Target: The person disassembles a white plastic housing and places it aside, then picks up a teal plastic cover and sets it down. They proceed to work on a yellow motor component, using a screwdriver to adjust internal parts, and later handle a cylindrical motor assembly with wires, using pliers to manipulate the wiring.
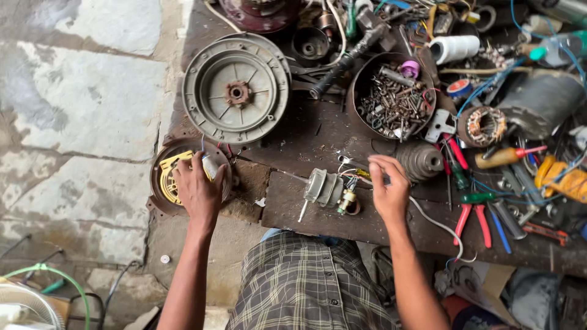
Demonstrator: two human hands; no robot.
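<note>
One head camera looks straight down, close, onto the workbench [318,131].

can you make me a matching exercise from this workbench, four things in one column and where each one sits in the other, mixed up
Things:
1. left hand
2. right hand
3. bowl of screws
4. red-handled pliers

Places:
A. on the bench to the right of the right hand
B. on the yellow-and-brown round part at the bench's left edge
C. at the wires beside the small motor
D. at the back of the bench, right of the big grey round cover

Pairs: 1-B, 2-C, 3-D, 4-A
</note>
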